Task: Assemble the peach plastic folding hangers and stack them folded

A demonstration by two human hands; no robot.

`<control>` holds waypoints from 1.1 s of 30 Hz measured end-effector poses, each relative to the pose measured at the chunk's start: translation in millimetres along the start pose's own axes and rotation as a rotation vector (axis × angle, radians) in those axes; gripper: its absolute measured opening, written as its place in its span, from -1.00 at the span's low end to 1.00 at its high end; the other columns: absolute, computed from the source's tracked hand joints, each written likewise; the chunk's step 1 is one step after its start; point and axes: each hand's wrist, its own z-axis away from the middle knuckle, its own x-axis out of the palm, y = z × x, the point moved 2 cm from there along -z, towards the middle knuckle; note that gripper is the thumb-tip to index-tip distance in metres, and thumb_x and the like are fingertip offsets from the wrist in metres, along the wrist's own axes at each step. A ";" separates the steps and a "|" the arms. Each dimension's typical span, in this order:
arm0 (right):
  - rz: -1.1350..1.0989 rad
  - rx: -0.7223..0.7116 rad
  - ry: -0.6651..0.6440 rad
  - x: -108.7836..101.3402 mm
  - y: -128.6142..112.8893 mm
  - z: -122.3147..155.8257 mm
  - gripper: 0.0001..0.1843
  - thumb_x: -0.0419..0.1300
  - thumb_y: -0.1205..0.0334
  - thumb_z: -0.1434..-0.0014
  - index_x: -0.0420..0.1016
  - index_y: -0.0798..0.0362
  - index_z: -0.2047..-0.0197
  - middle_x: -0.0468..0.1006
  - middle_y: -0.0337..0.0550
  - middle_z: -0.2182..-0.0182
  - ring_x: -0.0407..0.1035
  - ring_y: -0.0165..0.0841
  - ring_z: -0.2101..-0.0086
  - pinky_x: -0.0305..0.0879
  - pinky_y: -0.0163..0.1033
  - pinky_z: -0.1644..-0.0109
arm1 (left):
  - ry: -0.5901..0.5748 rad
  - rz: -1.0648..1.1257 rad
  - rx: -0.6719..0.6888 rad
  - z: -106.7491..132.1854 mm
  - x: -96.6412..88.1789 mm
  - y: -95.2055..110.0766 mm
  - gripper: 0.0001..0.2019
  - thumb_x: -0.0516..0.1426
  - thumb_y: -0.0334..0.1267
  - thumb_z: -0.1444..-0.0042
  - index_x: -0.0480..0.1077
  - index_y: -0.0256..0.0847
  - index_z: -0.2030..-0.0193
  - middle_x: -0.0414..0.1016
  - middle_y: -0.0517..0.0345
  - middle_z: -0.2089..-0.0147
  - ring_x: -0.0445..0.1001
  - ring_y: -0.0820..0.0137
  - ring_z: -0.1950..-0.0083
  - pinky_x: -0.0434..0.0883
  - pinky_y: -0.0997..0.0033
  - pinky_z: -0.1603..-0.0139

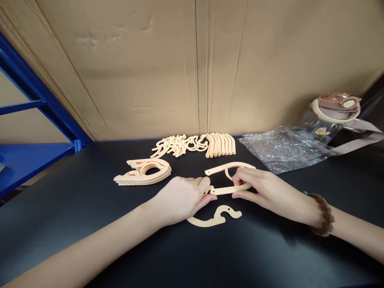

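Note:
My right hand [255,184] grips a beige folding hanger [228,190] near its bend, thumb below and fingers above. The hanger's other curved arm [226,167] extends leftward behind it. At the near arm's left end, my left hand [186,198] pinches a small beige piece [207,192], mostly covered by the fingers. A loose beige hanger hook [207,222] lies flat on the black table just below my hands, its left end partly under the left hand. To the left lies a stack of folded hangers [144,174].
At the back are a heap of loose hook pieces [171,145] and a row of curved hanger arms [220,145]. A clear plastic bag [288,148] and a bottle with a brown lid [336,110] stand right. Cardboard [144,72] rises behind; a blue frame [57,100] is left.

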 end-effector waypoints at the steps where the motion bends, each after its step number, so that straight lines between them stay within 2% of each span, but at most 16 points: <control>1: 0.005 -0.004 0.005 -0.1 0.0 -0.1 -0.81 0.12 0.16 -0.27 0.24 0.01 0.36 0.38 -0.29 0.39 0.30 -0.43 0.40 0.21 -0.32 0.33 | -0.011 0.006 -0.007 0.0 0.1 -0.4 -0.65 -0.14 -0.07 -0.36 0.18 -0.22 0.39 0.38 0.21 0.50 0.37 0.45 0.54 0.13 0.50 0.55; 11: 0.073 -0.031 0.015 -0.3 -0.3 0.1 -0.80 0.12 0.18 -0.27 0.22 0.02 0.37 0.37 -0.29 0.41 0.29 -0.43 0.41 0.17 -0.31 0.34 | -0.090 0.154 -0.074 0.3 -0.5 -1.4 -0.69 -0.10 -0.06 -0.34 0.14 -0.20 0.38 0.37 0.26 0.52 0.33 0.44 0.58 0.07 0.52 0.59; 19: 0.091 -0.061 0.014 -2.7 -1.5 -0.2 -0.79 0.12 0.21 -0.28 0.18 0.02 0.36 0.35 -0.30 0.41 0.25 -0.43 0.42 0.13 -0.32 0.37 | -0.065 0.103 -0.021 -1.3 -0.1 -0.9 -0.71 -0.12 -0.08 -0.34 0.12 -0.18 0.36 0.40 0.23 0.50 0.37 0.41 0.56 0.08 0.49 0.58; 33: 0.119 -0.054 0.004 -2.3 -0.9 -1.5 -0.81 0.11 0.23 -0.27 0.18 0.02 0.36 0.35 -0.31 0.41 0.25 -0.42 0.40 0.12 -0.32 0.36 | -0.038 0.042 -0.015 -2.6 0.2 1.6 -0.73 -0.09 -0.11 -0.33 0.14 -0.19 0.36 0.41 0.24 0.51 0.40 0.41 0.56 0.12 0.49 0.58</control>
